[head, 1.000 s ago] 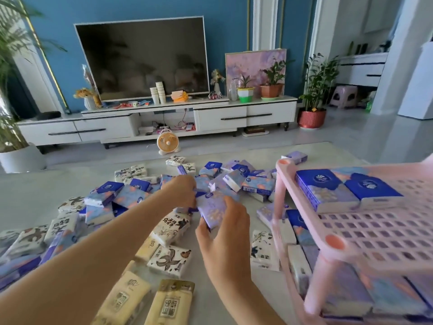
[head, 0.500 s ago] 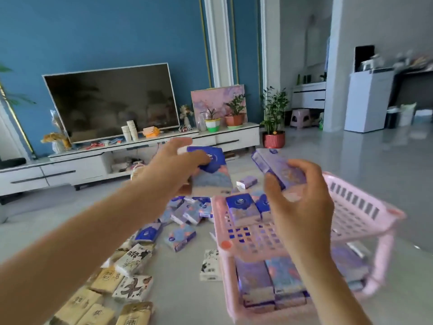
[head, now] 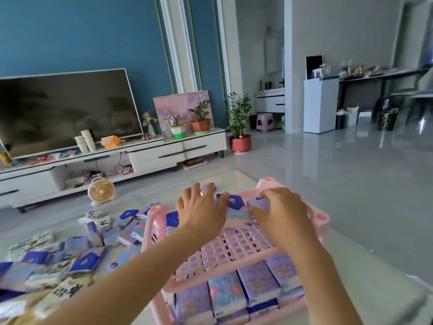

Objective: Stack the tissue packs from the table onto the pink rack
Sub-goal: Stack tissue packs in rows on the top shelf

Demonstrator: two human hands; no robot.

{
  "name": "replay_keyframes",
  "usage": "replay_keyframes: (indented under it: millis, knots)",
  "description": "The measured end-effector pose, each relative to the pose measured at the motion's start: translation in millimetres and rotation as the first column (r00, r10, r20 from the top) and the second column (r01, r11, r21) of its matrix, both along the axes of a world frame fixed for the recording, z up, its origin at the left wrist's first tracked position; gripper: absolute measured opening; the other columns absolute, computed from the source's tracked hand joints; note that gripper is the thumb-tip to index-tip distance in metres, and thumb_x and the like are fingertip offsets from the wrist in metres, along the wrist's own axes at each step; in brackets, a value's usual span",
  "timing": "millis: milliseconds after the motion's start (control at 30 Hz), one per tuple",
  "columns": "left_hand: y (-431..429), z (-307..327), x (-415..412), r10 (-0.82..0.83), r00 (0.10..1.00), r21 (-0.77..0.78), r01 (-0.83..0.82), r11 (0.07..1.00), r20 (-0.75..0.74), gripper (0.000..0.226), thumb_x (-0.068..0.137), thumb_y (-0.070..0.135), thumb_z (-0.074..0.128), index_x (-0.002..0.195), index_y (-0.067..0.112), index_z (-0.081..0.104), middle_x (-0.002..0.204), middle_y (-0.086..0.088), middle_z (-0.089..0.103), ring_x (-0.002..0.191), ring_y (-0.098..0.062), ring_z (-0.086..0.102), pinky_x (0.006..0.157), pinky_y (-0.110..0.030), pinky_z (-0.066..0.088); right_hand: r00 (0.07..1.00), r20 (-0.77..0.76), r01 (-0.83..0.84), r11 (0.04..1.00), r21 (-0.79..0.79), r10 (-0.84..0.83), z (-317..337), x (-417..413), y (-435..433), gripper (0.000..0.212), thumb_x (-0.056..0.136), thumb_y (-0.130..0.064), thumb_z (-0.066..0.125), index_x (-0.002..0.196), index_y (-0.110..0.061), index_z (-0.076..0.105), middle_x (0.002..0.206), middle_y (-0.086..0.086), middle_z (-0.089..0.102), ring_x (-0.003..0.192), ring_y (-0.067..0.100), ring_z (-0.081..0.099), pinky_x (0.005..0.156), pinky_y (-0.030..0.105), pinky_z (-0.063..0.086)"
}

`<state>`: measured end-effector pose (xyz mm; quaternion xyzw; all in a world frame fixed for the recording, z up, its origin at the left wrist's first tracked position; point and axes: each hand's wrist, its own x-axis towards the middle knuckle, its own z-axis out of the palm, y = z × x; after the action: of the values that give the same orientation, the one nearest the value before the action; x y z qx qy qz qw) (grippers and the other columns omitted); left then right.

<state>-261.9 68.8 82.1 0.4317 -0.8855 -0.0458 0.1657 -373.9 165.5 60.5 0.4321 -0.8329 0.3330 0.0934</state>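
The pink rack (head: 236,249) stands on the table in front of me, with a latticed top shelf and a lower shelf filled with purple tissue packs (head: 257,281). My left hand (head: 201,213) lies flat, fingers spread, over blue-and-pastel tissue packs (head: 234,208) at the far end of the top shelf. My right hand (head: 281,213) curls its fingers round a purple tissue pack (head: 259,204) and sets it down beside them. Several loose tissue packs (head: 82,254), blue, purple and white-patterned, lie scattered on the table left of the rack.
The table's right edge (head: 386,266) runs close beside the rack, with grey floor beyond. A small round fan (head: 101,191) sits on the floor ahead. A white TV cabinet (head: 178,151) with a television and potted plants stands against the blue wall.
Both hands have come down from mid-air onto the rack's top shelf, carrying a pack each. The left hand has let go and now lies flat on the packs.
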Motion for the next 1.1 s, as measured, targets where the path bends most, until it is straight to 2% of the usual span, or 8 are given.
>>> replay_keyframes:
  millis: [200, 400, 500, 600, 733, 833, 933, 1100]
  knots:
    - [2, -11, 6, -0.159, 0.947, 0.073, 0.144, 0.987, 0.279, 0.052, 0.098, 0.047, 0.013, 0.147, 0.030, 0.013, 0.156, -0.008, 0.000, 0.143, -0.026, 0.000, 0.113, -0.052, 0.002, 0.967, 0.126, -0.234, 0.968, 0.088, 0.222, 1, 1, 4, 0.023, 0.094, -0.036, 0.039, 0.097, -0.018, 0.054, 0.106, 0.002, 0.055, 0.097, 0.021, 0.053, 0.084, 0.036, 0.045]
    - [3, -11, 5, -0.177, 0.947, 0.115, 0.151, 0.982, 0.268, 0.062, 0.090, 0.063, 0.012, 0.147, 0.039, 0.003, 0.157, -0.005, -0.005, 0.144, -0.025, -0.008, 0.112, -0.058, -0.005, 0.930, 0.224, -0.339, 0.916, 0.214, 0.292, 7, 0, -3, 0.014, 0.084, -0.039, 0.038, 0.078, -0.027, 0.040, 0.100, 0.000, 0.042, 0.104, 0.021, 0.043, 0.093, 0.039, 0.039]
    - [-2, -13, 7, -0.198, 0.942, 0.107, 0.175, 0.979, 0.269, 0.062, 0.090, 0.063, 0.014, 0.146, 0.038, 0.007, 0.157, -0.004, 0.000, 0.144, -0.026, -0.004, 0.112, -0.059, -0.004, 0.881, 0.332, -0.407, 0.898, 0.167, 0.338, 16, -2, -3, 0.026, 0.075, -0.043, 0.044, 0.094, -0.027, 0.052, 0.108, 0.000, 0.049, 0.106, 0.020, 0.049, 0.093, 0.039, 0.044]
    - [-3, -13, 7, -0.211, 0.939, 0.080, 0.197, 0.977, 0.272, 0.063, 0.089, 0.065, 0.016, 0.145, 0.036, 0.011, 0.153, -0.005, 0.011, 0.142, -0.026, 0.006, 0.111, -0.060, 0.003, 0.834, 0.385, -0.461, 0.882, 0.094, 0.395, 24, -2, 1, 0.029, 0.084, -0.026, 0.057, 0.112, -0.019, 0.056, 0.114, 0.005, 0.053, 0.101, 0.021, 0.056, 0.081, 0.027, 0.048]
    - [-1, -15, 7, -0.191, 0.913, 0.051, 0.185, 0.981, 0.360, 0.062, 0.093, 0.060, 0.017, 0.147, 0.035, 0.000, 0.156, -0.007, -0.006, 0.143, -0.029, -0.004, 0.111, -0.060, 0.001, 0.886, 0.230, -0.429, 0.900, 0.072, 0.403, 18, -4, -3, 0.027, 0.088, -0.018, 0.053, 0.115, -0.020, 0.059, 0.110, 0.003, 0.057, 0.097, 0.017, 0.057, 0.076, 0.023, 0.044]
    - [-1, -18, 6, -0.173, 0.916, -0.022, 0.194, 0.981, 0.361, 0.057, 0.096, 0.054, 0.017, 0.147, 0.034, 0.002, 0.155, -0.008, -0.001, 0.142, -0.031, 0.004, 0.109, -0.061, 0.010, 0.930, 0.135, -0.346, 0.938, 0.011, 0.342, 8, -8, -10, 0.019, 0.085, -0.024, 0.057, 0.102, -0.018, 0.063, 0.100, 0.001, 0.049, 0.084, 0.018, 0.058, 0.073, 0.027, 0.047]
    - [-1, -19, 3, -0.151, 0.927, -0.044, 0.176, 0.983, 0.343, 0.056, 0.097, 0.052, 0.018, 0.147, 0.031, 0.005, 0.155, -0.010, 0.002, 0.141, -0.033, 0.006, 0.108, -0.062, 0.011, 0.963, 0.102, -0.238, 0.963, -0.124, 0.251, 7, -8, -9, 0.020, 0.089, -0.015, 0.052, 0.107, -0.013, 0.061, 0.105, -0.002, 0.049, 0.085, 0.013, 0.049, 0.062, 0.017, 0.034]
    - [5, -12, 5, -0.171, 0.965, 0.026, 0.169, 0.985, 0.198, 0.057, 0.097, 0.051, 0.023, 0.147, 0.027, 0.011, 0.154, -0.010, 0.008, 0.143, -0.029, 0.004, 0.110, -0.062, 0.005, 0.972, 0.105, -0.163, 0.925, -0.344, 0.211, 19, 14, 0, 0.031, 0.090, 0.000, 0.043, 0.109, -0.016, 0.062, 0.112, -0.002, 0.063, 0.101, 0.010, 0.056, 0.077, 0.013, 0.039]
